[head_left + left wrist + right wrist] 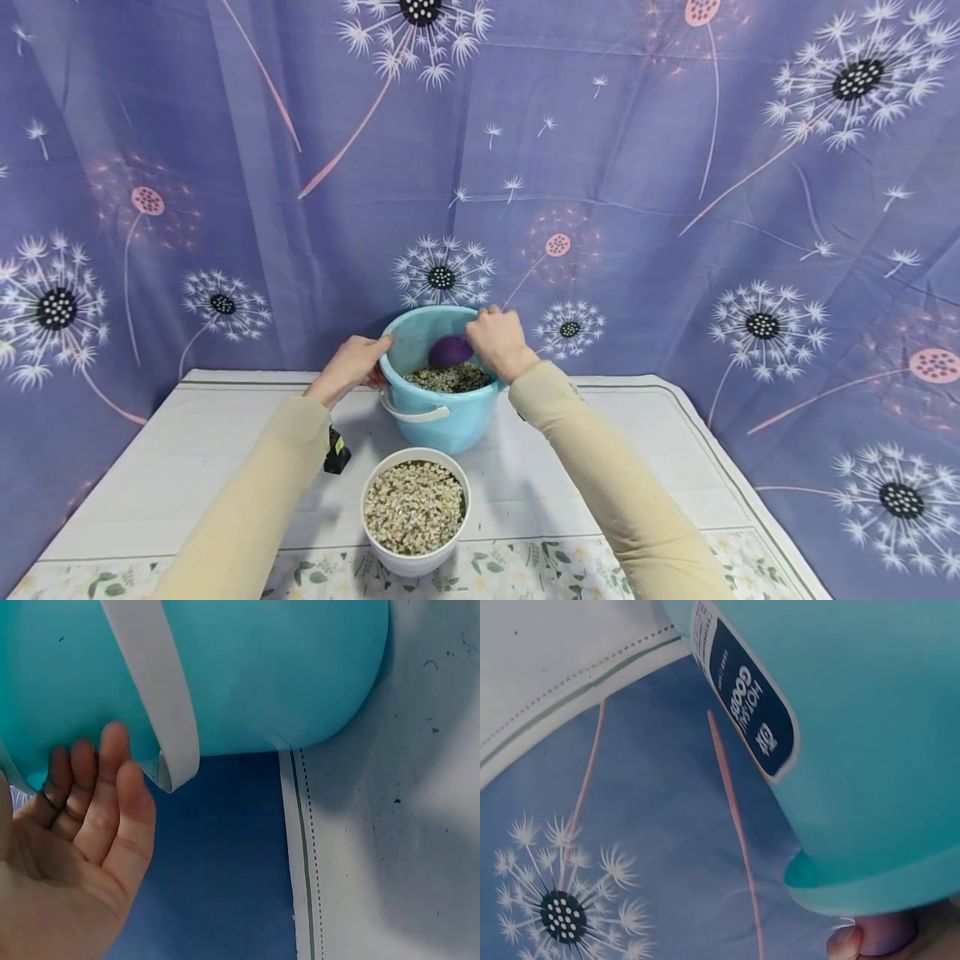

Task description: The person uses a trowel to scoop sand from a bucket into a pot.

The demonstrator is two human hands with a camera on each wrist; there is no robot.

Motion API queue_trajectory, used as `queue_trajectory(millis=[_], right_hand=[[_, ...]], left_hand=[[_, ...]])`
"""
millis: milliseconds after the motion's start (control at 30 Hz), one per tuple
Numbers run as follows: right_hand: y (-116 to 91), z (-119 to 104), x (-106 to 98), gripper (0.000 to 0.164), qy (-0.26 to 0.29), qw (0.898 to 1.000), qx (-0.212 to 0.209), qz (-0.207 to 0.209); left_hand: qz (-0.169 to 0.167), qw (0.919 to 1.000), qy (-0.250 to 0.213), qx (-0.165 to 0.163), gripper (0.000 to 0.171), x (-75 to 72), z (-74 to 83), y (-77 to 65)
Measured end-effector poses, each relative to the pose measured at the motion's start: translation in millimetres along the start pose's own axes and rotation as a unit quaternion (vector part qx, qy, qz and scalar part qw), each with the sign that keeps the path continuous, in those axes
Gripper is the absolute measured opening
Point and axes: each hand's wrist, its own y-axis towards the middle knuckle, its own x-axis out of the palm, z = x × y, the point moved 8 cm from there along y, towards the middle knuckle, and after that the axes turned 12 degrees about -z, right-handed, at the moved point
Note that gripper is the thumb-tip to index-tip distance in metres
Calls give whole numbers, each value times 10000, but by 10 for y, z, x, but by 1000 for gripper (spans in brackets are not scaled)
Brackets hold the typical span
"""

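A light blue bucket (444,432) with a white handle (420,414) stands at the back of the table, part filled with a grainy, pebble-like mix (457,380). My left hand (348,368) grips its left rim, thumb over the edge; the left wrist view has the fingers (112,810) against the outer wall. At the right rim, my right hand (501,342) holds a purple scoop (450,351) by its handle, the scoop's bowl inside the bucket just over the mix. The handle's end (885,935) shows past the rim in the right wrist view.
In front of the bucket stands a white pot (411,565) filled with pale pebbly grains. A small black object (337,457) sits by the left wrist. White cloth (247,450) covers the table, and a blue dandelion-print curtain (600,150) hangs close behind the bucket.
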Motion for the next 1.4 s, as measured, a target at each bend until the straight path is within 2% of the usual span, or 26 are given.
queue_trajectory(millis=[267, 367, 800, 1000, 1100, 1167, 1300, 1400], right_hand=[[-48, 20, -125, 12, -393, 9992, 47, 32], [-61, 13, -130, 12, -464, 9989, 69, -47], [-94, -74, -109, 18, -728, 9973, -129, -37], [-222, -70, -261, 23, -503, 9981, -339, -141], [-281, -83, -329, 26, -381, 9968, -609, -355], [-300, -77, -328, 24, -336, 9946, -718, -662], [-314, -21, -251, 14, -175, 9881, -678, -1371], [-320, 2, -209, 11, 24, 9834, -702, -1674]], left_hand=[[665, 9976, 162, 45, 39, -82, 85, -85], [787, 9967, 202, 50, 37, -92, 98, -95], [841, 9964, -62, 61, 39, -78, 61, -84], [786, 9968, -75, 130, 40, -57, 67, -71], [832, 9964, -34, 147, 39, -72, 80, -76], [863, 9962, 6, 154, 39, -86, 90, -79], [861, 9962, 108, 110, 39, -92, 98, -82], [824, 9965, 153, 70, 40, -79, 86, -79]])
